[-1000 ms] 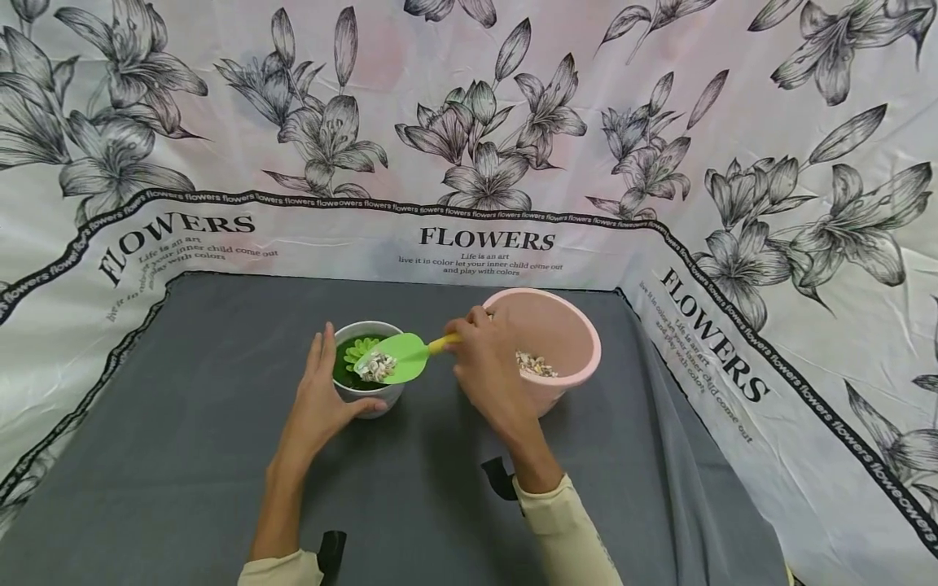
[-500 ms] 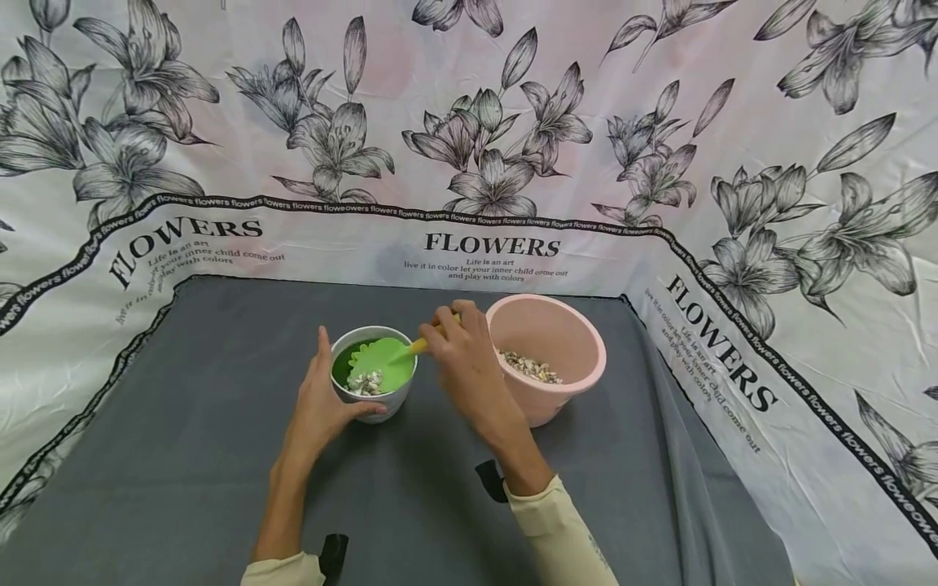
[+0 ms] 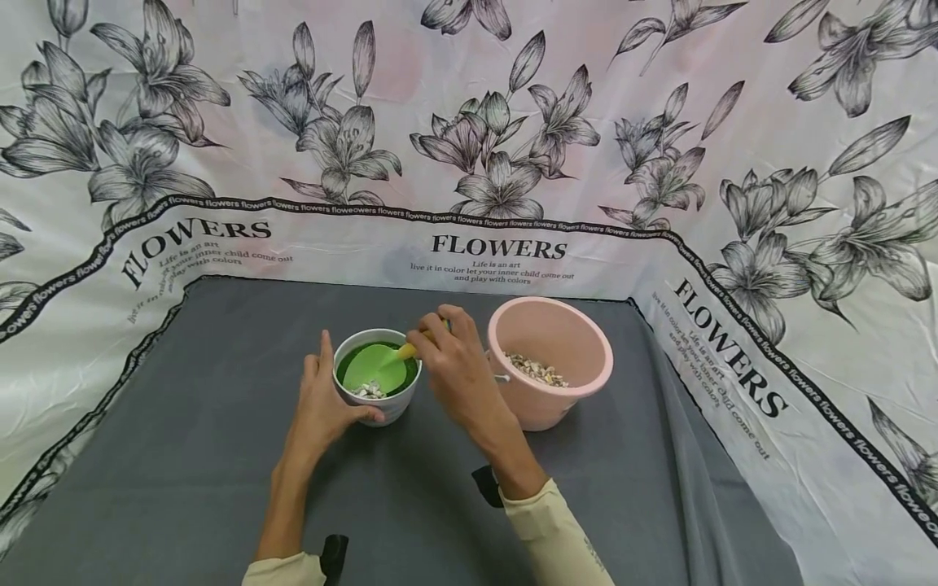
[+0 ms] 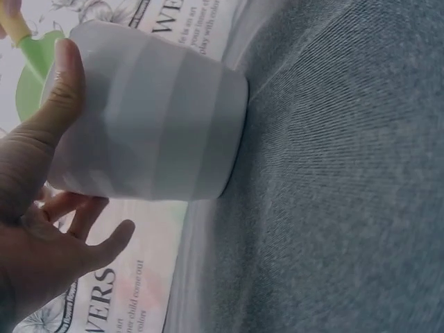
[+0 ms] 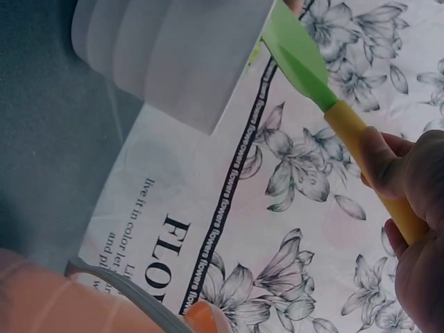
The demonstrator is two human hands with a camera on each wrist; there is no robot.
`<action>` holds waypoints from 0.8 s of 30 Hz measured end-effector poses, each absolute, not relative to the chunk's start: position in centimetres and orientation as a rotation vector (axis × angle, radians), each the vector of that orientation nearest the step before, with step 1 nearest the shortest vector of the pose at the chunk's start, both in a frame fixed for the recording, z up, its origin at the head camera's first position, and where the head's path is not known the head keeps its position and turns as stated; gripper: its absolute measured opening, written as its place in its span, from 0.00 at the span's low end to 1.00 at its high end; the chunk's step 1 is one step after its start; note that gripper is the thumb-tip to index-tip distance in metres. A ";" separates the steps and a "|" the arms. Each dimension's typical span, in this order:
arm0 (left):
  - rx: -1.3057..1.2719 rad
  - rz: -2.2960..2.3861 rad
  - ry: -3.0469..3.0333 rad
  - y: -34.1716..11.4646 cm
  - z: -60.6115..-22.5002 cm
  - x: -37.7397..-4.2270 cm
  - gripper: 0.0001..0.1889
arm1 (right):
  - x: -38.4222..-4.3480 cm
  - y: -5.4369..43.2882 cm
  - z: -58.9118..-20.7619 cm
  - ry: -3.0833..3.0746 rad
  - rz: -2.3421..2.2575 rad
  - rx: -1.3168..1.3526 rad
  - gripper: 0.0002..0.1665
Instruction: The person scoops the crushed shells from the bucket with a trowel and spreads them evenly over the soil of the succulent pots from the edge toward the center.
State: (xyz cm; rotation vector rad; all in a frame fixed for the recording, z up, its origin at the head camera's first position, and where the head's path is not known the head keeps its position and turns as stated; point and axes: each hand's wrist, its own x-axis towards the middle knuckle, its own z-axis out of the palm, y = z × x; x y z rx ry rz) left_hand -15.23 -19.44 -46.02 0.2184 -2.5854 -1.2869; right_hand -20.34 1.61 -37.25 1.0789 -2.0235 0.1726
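A small white pot point(image 3: 396, 406) with a green inside stands upright on the grey cloth. My left hand point(image 3: 320, 409) holds it from the left, thumb at the near side of the rim; in the left wrist view the ribbed pot wall point(image 4: 159, 125) shows. My right hand point(image 3: 460, 370) grips the yellow handle point(image 5: 350, 135) of a small trowel. Its green blade point(image 3: 375, 368) tilts down over the pot's mouth, with pale pebbles point(image 3: 369, 391) at its lower edge. The blade hides most of the pot's inside, including the green succulent-like plant seen earlier.
A pink bucket point(image 3: 544, 411) with mixed pebbles point(image 3: 537, 370) stands right of the pot, close to my right hand. A light bucket handle point(image 5: 132, 291) crosses the lower right wrist view. Flower-printed cloth point(image 3: 498, 179) rises behind the grey cloth point(image 3: 198, 456).
My right hand has moved left and brought the trowel over the pot, its blade tipping downward. Pebbles have slid off toward the pot's near side. My left hand stays on the pot.
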 end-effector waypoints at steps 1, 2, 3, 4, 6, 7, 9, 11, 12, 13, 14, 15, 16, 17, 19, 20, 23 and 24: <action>0.222 -1.284 -2.581 -19.4 -46.0 -15.2 0.81 | -20.3 1.6 -37.3 -2.023 0.182 1.079 0.09; 0.220 -1.288 -2.576 -19.4 -46.0 -15.2 0.79 | -20.3 1.7 -37.3 -2.021 0.188 1.078 0.09; 0.215 -1.294 -2.569 -19.4 -46.1 -15.2 0.77 | -20.3 1.7 -37.3 -2.018 0.193 1.076 0.09; 0.207 -1.297 -2.563 -19.3 -46.1 -15.1 0.75 | -20.3 1.7 -37.2 -2.014 0.196 1.076 0.09; 0.193 -1.313 -2.550 -19.3 -46.1 -15.0 0.69 | -20.2 1.7 -37.2 -2.009 0.190 1.073 0.08; 0.186 -1.332 -2.543 -19.3 -46.2 -14.9 0.66 | -20.2 1.7 -37.2 -2.006 0.182 1.071 0.07; 0.170 -1.381 -2.532 -19.3 -46.2 -14.8 0.62 | -20.1 1.7 -37.1 -2.008 0.163 1.066 0.05; 0.170 -1.441 -2.520 -19.2 -46.2 -14.7 0.59 | -20.1 1.7 -37.1 -2.014 0.142 1.061 0.04; 0.169 -1.470 -2.515 -19.2 -46.2 -14.7 0.58 | -20.0 1.7 -37.1 -2.018 0.135 1.059 0.04; 0.171 -1.501 -2.509 -19.2 -46.2 -14.7 0.58 | -20.0 1.7 -37.1 -2.020 0.131 1.057 0.04; 0.172 -1.526 -2.505 -19.3 -46.1 -14.7 0.58 | -20.0 1.8 -37.1 -2.024 0.134 1.056 0.04; 0.177 -1.536 -2.505 -19.3 -46.1 -14.7 0.58 | -20.0 1.8 -37.0 -2.027 0.138 1.054 0.05; 0.179 -1.526 -2.511 -19.3 -46.1 -14.8 0.60 | -20.0 1.9 -37.0 -2.028 0.142 1.054 0.05; 0.181 -1.511 -2.521 -19.4 -46.1 -14.8 0.62 | -19.9 1.9 -37.0 -2.027 0.144 1.054 0.05; 0.177 -1.453 -2.555 -19.5 -46.1 -14.9 0.65 | -19.9 2.0 -37.0 -2.025 0.150 1.056 0.05; 0.173 -1.430 -2.566 -19.5 -46.2 -14.9 0.67 | -19.9 2.1 -36.9 -2.022 0.155 1.055 0.06; 0.158 -1.390 -2.571 -19.6 -46.2 -14.9 0.66 | -19.9 2.3 -36.8 -2.019 0.167 1.049 0.07; 0.152 -1.390 -2.565 -19.6 -46.1 -14.9 0.65 | -19.9 2.4 -36.7 -2.018 0.176 1.043 0.07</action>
